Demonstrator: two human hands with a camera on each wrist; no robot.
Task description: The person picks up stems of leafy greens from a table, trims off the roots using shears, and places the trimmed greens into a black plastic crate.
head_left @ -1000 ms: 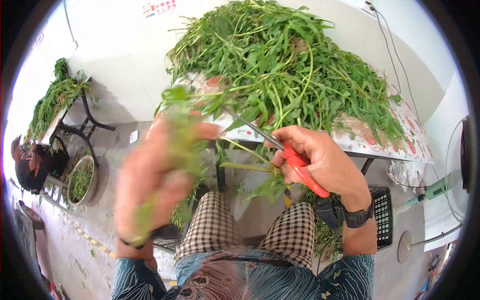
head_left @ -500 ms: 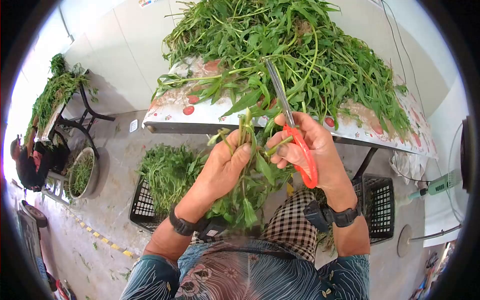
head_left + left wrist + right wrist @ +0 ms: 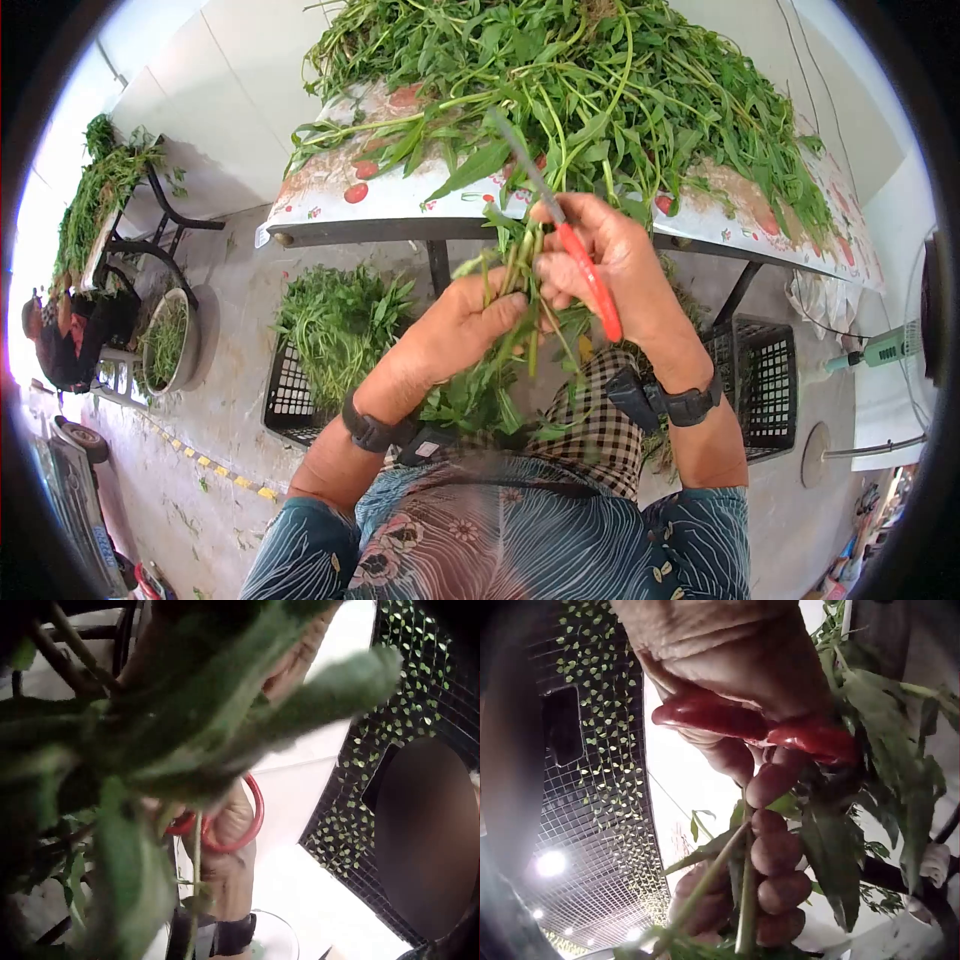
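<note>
My left hand (image 3: 465, 320) grips a bunch of leafy green stems (image 3: 520, 262) in front of my lap. The cut ends point up past the thumb, and leaves (image 3: 475, 400) hang below the fist. Red-handled scissors (image 3: 590, 275) lie in my right hand (image 3: 625, 250), blades pointing up and away toward the table. Its fingertips are right at the stems, close beside the left hand. In the right wrist view, the red handles (image 3: 712, 716) cross the palm above stems (image 3: 746, 907) between the two hands' fingers. Blurred leaves (image 3: 210, 742) cover much of the left wrist view.
A table with a patterned cloth (image 3: 330, 205) bears a big heap of greens (image 3: 560, 90). Below stand a black crate (image 3: 288, 390) with cut greens and another crate (image 3: 765, 385) at right. Far left are a tub (image 3: 190, 345) and another person (image 3: 70, 345).
The left hand, blurred at the left with greens a second ago, has come in beside the right hand. Since half a second ago the hands have drawn closer together, with the scissors still in the right.
</note>
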